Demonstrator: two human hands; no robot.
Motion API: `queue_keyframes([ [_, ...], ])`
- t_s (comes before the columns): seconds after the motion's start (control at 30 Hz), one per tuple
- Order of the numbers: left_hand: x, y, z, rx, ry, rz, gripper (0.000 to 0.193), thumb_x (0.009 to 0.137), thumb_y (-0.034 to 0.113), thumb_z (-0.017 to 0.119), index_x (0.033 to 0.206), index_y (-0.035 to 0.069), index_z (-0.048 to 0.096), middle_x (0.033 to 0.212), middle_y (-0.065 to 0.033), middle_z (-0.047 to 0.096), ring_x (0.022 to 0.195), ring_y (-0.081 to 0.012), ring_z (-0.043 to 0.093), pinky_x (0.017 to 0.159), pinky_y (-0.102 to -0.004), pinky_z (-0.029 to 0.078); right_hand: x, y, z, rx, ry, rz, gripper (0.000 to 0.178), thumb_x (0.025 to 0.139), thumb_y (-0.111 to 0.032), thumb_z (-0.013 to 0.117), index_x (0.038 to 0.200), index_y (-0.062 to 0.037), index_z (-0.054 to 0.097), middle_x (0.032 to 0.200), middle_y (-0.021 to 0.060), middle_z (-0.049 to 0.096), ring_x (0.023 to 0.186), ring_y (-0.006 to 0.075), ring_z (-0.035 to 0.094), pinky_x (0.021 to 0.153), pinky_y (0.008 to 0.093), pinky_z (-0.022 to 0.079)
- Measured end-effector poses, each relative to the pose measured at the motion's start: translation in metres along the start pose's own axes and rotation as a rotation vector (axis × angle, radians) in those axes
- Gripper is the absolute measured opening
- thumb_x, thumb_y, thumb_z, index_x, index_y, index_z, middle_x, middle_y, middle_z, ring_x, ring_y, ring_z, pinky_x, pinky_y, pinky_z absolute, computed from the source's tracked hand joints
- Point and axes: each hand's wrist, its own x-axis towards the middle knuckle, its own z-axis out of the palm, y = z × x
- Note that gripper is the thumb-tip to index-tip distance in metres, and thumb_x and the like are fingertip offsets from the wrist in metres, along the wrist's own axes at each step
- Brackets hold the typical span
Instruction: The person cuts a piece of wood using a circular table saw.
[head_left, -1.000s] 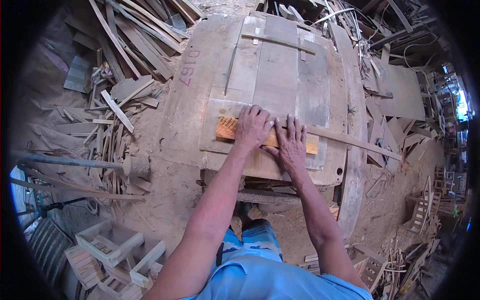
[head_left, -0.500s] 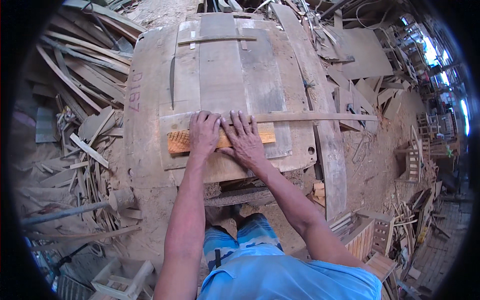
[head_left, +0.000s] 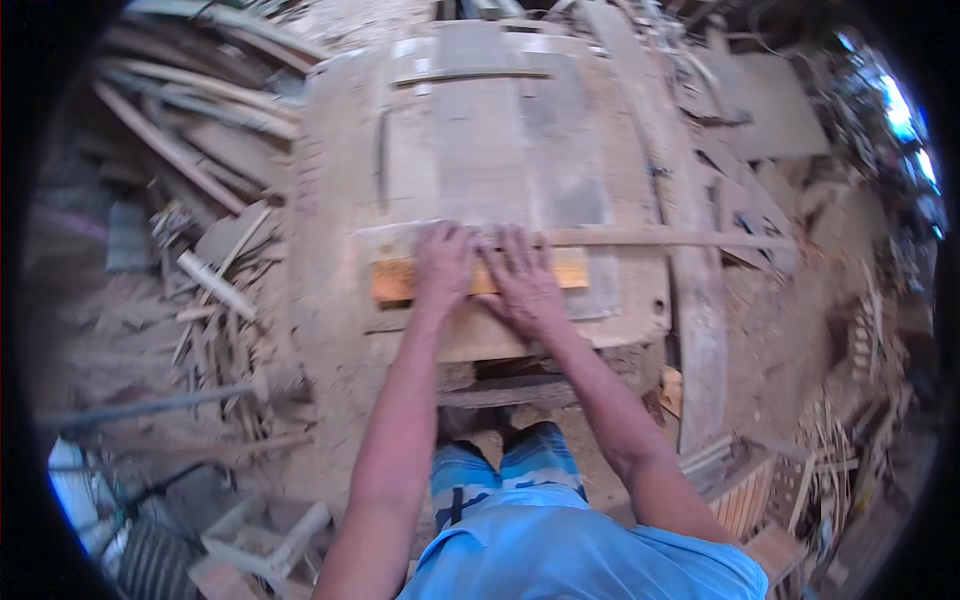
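An orange-toned wooden block [head_left: 392, 280] lies crosswise near the front of a worn wooden tabletop [head_left: 330, 230]. My left hand [head_left: 445, 265] is closed over it left of the middle, fingers bent toward the far edge. Beside it, my right hand [head_left: 525, 280] lies across the block with fingers spread and the thumb along the near edge. The hands cover the block's middle. From just behind my right fingers, a long thin wooden strip [head_left: 680, 238] runs right, past the tabletop's edge.
A narrow slot [head_left: 382, 155] and a thin wooden batten [head_left: 475, 75] are farther back on the tabletop. A long plank [head_left: 700, 330] flanks its right side. Scrap wood [head_left: 190, 120] is heaped at left. Slatted wooden pieces [head_left: 740, 490] stand at lower right, a wooden frame [head_left: 265, 540] at lower left.
The whole view has shifted, so everything appears farther right, and it is blurrier. My hands keep about the same place on the block.
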Motion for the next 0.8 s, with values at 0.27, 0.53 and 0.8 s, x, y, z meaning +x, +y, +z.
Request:
queue_keyframes([
  [0.27,-0.0011,0.001,-0.0029,-0.024,0.111,0.056,0.02,0.099,0.018,0.063,0.113,0.009,0.074,0.111,-0.0137,0.066,0.112,-0.0356,0.062,0.115,-0.055,0.039,0.0031,-0.0063,-0.0059,-0.039,0.074,-0.021,0.093,0.094,-0.065,0.061,0.169,-0.0177,0.03,0.174,0.0219,0.021,0.162,0.0418,0.016,0.129,0.0646,0.009],
  [0.53,0.0006,0.0006,-0.0007,-0.016,0.084,0.076,0.021,0.1,0.019,0.063,0.115,0.01,0.074,0.114,-0.0135,0.067,0.113,-0.0359,0.062,0.118,-0.0553,0.038,0.0021,-0.0044,-0.0075,-0.065,-0.022,0.011,0.089,0.099,-0.067,0.053,0.168,-0.0163,0.031,0.174,0.023,0.02,0.162,0.0431,0.013,0.13,0.063,0.007],
  [0.8,0.0001,0.0055,-0.0062,0.047,-0.006,0.037,0.024,0.102,0.022,0.06,0.12,0.011,0.072,0.119,-0.0133,0.067,0.118,-0.0345,0.061,0.122,-0.0555,0.035,0.0004,-0.0034,-0.0097,-0.021,0.065,-0.007,0.086,0.1,-0.065,0.054,0.167,-0.0166,0.033,0.174,0.0236,0.021,0.162,0.0439,0.015,0.13,0.0636,0.009],
])
